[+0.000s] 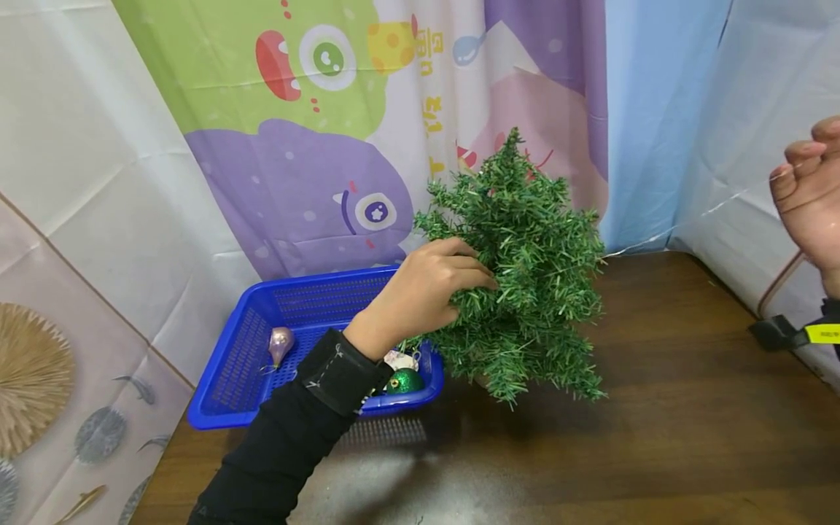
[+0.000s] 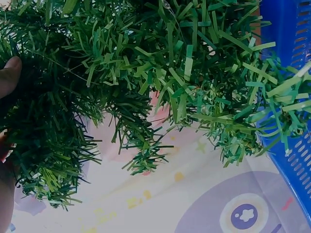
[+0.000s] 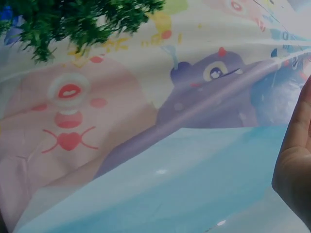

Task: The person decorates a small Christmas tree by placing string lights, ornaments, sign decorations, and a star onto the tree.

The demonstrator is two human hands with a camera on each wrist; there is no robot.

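Note:
A small green artificial Christmas tree (image 1: 518, 270) stands on the table. My left hand (image 1: 426, 292) reaches into its left side, and its fingertips are partly hidden among the needles. In the left wrist view, the thumb (image 2: 8, 77) and fingers lie around a branch (image 2: 53, 126). My right hand (image 1: 810, 189) is raised at the far right, away from the tree, its fingers curled on a thin fairy light string (image 1: 705, 211). That string runs from the tree's right side up to the hand. Only an edge of the right hand (image 3: 296, 160) shows in the right wrist view.
Left of the tree sits a blue plastic basket (image 1: 226, 379). It holds a pink teardrop ornament (image 1: 281, 343), a glittery green ball (image 1: 405, 380) and a whitish piece (image 1: 400, 360). Behind the brown table (image 1: 676, 408) hangs a cartoon-printed curtain (image 1: 295, 189).

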